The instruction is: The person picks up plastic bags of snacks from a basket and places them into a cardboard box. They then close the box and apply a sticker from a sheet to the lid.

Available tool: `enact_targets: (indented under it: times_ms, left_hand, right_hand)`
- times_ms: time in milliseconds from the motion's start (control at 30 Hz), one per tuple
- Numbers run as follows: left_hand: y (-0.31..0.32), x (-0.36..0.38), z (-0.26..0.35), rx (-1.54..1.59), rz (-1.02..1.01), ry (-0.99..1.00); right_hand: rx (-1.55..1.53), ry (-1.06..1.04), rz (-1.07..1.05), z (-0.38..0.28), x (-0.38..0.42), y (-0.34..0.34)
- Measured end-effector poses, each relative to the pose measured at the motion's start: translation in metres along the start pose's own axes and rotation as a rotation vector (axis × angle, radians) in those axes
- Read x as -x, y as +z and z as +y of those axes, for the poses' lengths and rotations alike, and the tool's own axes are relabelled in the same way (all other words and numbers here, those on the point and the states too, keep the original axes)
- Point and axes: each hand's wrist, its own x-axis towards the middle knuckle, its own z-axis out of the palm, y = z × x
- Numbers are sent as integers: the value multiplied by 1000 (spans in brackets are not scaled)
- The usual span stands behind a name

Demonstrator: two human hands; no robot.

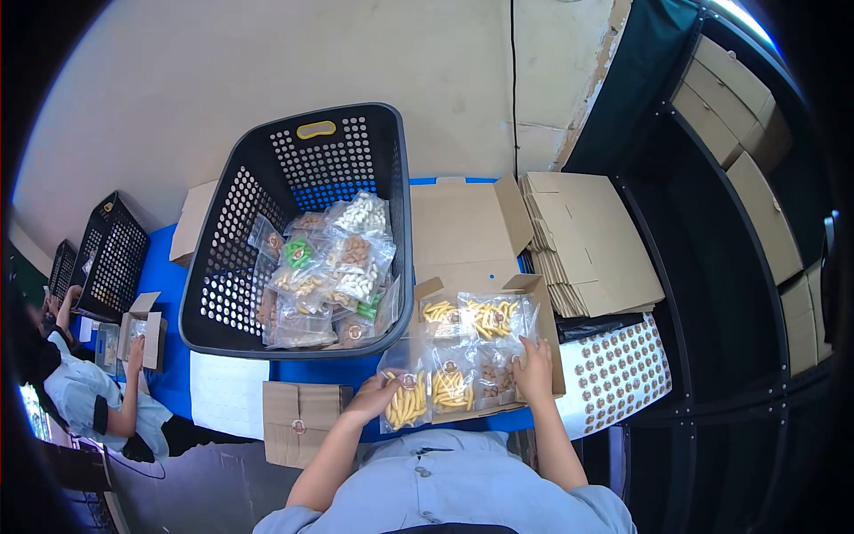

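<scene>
My left hand [374, 399] is closed on the top edge of a clear bag of yellow stick-shaped snacks [406, 406], held over the left front edge of an open cardboard box [551, 334]. Inside the box lie several clear bags, among them a bag of yellow sticks [492, 318] at the back and another bag of yellow sticks [453, 388] in front. My right hand [534, 372] rests at the box's right side with fingers stretched out, touching the edge of a bag of brown pieces [495, 376]. The box's lid [463, 222] is folded back.
A black perforated basket [294, 343] with several snack bags stands left of the box. Flattened cartons [592, 240] and a sticker sheet [618, 374] lie right. A closed carton [302, 423] sits front left. A co-worker [116, 400] works far left; shelves [703, 294] stand right.
</scene>
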Motion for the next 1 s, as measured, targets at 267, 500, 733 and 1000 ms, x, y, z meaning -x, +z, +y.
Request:
enact_targets:
  times_ms: [267, 500, 733, 1000]
  left_hand:
    - [7, -10, 15, 309, -95, -79]
    - [27, -23, 22, 879, -177, -210]
    - [52, -39, 34, 855, -301, -242]
    - [93, -70, 5, 623, -316, -356]
  right_hand:
    - [-4, -19, 0, -4, 4, 13]
    - [-18, -2, -5, -9, 12, 13]
    - [-10, -20, 3, -3, 12, 20]
    - [-1, -38, 6, -2, 16, 22]
